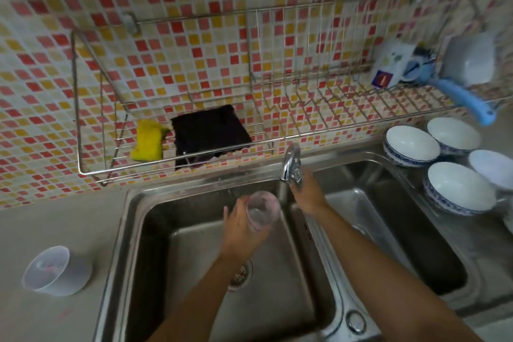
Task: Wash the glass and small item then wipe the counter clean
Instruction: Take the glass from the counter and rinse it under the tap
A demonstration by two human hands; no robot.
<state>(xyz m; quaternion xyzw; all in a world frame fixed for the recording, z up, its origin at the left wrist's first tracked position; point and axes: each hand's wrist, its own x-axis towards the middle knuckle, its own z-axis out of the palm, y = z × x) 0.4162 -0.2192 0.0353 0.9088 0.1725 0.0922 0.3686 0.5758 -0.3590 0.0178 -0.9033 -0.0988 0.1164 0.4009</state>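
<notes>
On the left part of the desk [41, 225], well apart from the sink [194, 244], a small clear plastic item [55, 271] is seen, not yet taken up. Above, on a wire rack [177, 168] fixed to the tiled wall, a yellow sponge [147, 144] and a dark cloth [211, 133] are kept. Over the left basin a glass [262, 209], pink-tinted inside, is gripped around its side by the left hand [244, 228], mouth tilted toward the camera. The tap [291, 164] at the sink's back edge is touched by the right hand [308, 194]; whether its fingers are curled round the lever cannot be told through blur. Washing seems barely begun: the item and the wiping are judged still to come. Four bowls [410, 146] are crowded along the desk's right edge and may hinder wiping there.
</notes>
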